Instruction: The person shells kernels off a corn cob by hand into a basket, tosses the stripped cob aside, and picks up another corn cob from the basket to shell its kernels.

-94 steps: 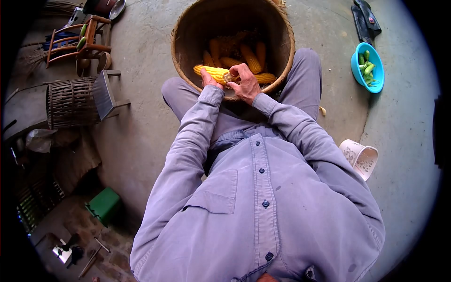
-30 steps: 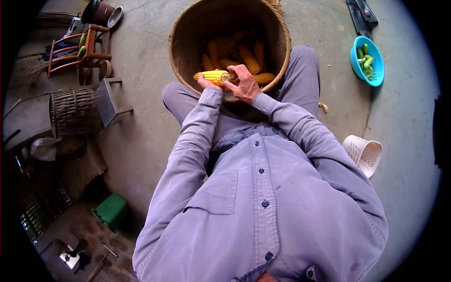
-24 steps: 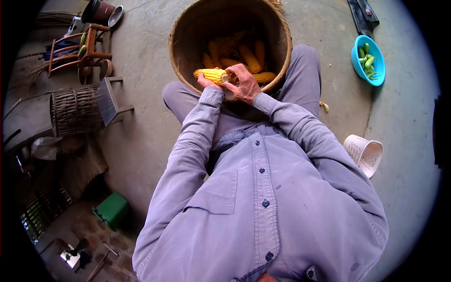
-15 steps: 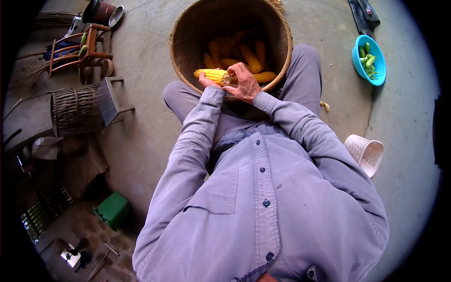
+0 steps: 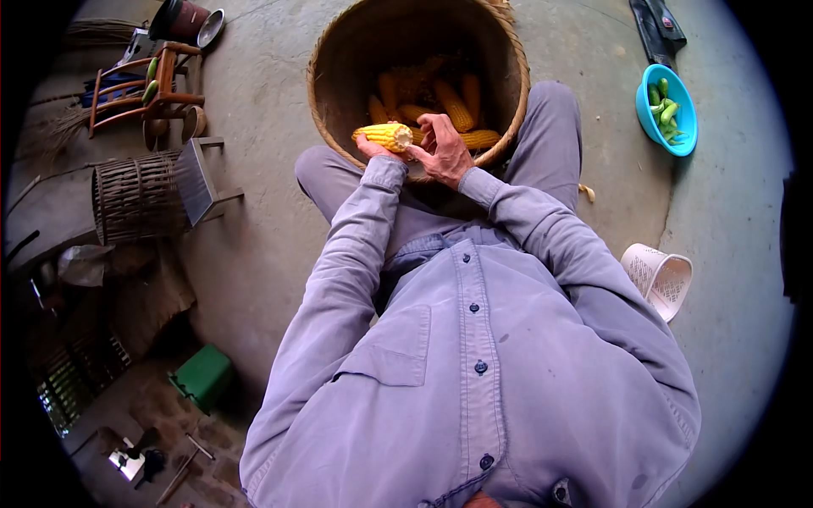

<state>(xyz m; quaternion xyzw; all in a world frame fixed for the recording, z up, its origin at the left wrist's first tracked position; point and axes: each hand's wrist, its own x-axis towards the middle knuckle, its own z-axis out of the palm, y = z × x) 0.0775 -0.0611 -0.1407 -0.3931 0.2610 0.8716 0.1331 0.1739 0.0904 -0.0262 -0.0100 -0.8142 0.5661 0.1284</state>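
A yellow corn cob (image 5: 385,136) lies across my left hand (image 5: 378,151), whose fingers are closed around its underside. Its pale broken end points to the right. Beside that end is my right hand (image 5: 445,151), fingers bent and parted from the thumb. The thumb tip is at or very near the cob's end; whether it touches, I cannot tell. Below both hands, a deep woven basket (image 5: 317,110) stands between my knees. Several more corn cobs (image 5: 453,106) lie inside it, among loose bits at the bottom.
On the right, a blue basin (image 5: 693,127) holds green vegetables, and a white perforated basket (image 5: 648,267) lies tipped. At left are a wooden chair (image 5: 161,102), a small metal-topped stool (image 5: 193,182), a wicker basket (image 5: 135,199) and a green bin (image 5: 203,378).
My right hand has drawn slightly away to the right from the cob, so its broken end shows more fully. My left hand keeps its hold.
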